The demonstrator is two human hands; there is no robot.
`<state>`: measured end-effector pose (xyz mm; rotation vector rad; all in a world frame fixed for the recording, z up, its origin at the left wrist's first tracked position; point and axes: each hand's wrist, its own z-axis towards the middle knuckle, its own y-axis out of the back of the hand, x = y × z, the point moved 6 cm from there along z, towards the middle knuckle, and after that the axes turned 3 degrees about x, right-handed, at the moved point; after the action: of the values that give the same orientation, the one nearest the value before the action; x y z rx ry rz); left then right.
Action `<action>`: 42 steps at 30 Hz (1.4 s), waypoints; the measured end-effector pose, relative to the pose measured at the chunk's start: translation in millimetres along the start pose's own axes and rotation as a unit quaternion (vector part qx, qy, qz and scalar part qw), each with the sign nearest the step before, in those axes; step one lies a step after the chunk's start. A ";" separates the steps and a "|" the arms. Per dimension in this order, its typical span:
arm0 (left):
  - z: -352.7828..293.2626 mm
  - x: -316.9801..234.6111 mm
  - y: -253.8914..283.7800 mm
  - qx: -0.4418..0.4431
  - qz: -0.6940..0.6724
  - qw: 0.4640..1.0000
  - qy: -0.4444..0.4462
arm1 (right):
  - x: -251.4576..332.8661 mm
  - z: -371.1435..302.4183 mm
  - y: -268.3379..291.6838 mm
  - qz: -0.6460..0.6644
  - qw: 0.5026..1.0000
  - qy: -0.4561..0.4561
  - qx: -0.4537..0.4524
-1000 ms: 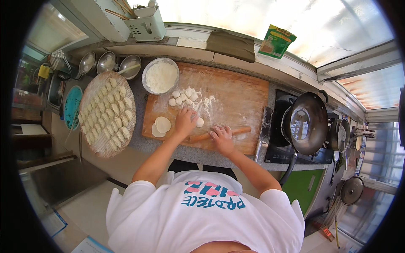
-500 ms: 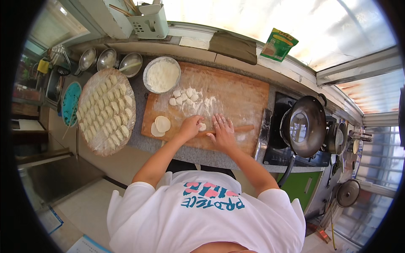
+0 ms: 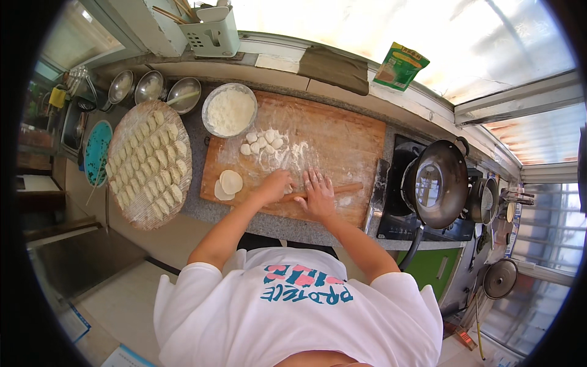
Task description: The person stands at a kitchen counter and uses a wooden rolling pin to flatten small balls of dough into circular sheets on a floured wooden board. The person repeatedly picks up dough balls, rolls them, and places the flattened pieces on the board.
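Note:
My right hand (image 3: 318, 194) lies flat on a wooden rolling pin (image 3: 347, 188), its floury fingers stretched out toward the far side of the board. Just left of it, my left hand (image 3: 277, 184) is closed, fingertips pinched at a small piece of dough (image 3: 288, 189) that they mostly hide. Both hands are over the near half of a floured wooden board (image 3: 354, 134). Several dough lumps (image 3: 262, 144) sit in loose flour beyond my left hand. Two flat round wrappers (image 3: 230, 182) overlap at the board's left side.
A bowl of flour (image 3: 229, 110) stands at the board's far left corner. Further left, a round tray (image 3: 128, 205) carries rows of dumplings beside a teal basin (image 3: 98, 168) and several metal bowls (image 3: 183, 95). On the right, a wok (image 3: 439, 183) sits on the stove, handle toward me.
The dough piece, plainly visible between my hands before, is now mostly covered by my left fingers. My right hand stays flat on the rolling pin. The whole view has shifted slightly.

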<state>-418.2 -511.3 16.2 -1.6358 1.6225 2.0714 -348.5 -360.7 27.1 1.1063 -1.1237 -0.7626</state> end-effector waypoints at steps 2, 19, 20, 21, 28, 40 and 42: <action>3.5 3.4 9.8 -0.027 -0.018 0.998 0.051 | -8.0 42.7 4.5 0.016 1.000 -0.025 -0.010; -0.3 11.8 15.4 -0.043 -0.078 0.984 0.152 | -3.9 45.2 3.0 0.016 1.000 -0.005 -0.006; -1.8 10.4 14.0 -0.044 -0.054 0.988 0.137 | -0.5 24.9 -0.6 0.017 1.000 0.008 0.005; -5.6 9.2 7.9 -0.045 -0.031 0.991 0.122 | 2.8 3.3 -4.1 0.018 0.999 0.019 0.019; -7.2 -11.0 -2.8 -0.031 0.012 0.999 -0.039 | 3.0 -2.1 -7.1 0.016 1.000 0.011 -0.003; -15.5 8.7 -13.4 -0.029 0.058 0.998 -0.012 | 12.8 -31.0 -4.9 0.006 0.999 0.044 0.006; -14.3 -4.8 2.7 -0.080 0.011 0.997 0.016 | 4.3 7.4 -3.2 -0.012 0.999 0.032 0.015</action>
<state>-408.0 -520.4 23.1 -1.7141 1.5259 2.2501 -354.1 -367.8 25.6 1.1628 -1.0731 -0.7268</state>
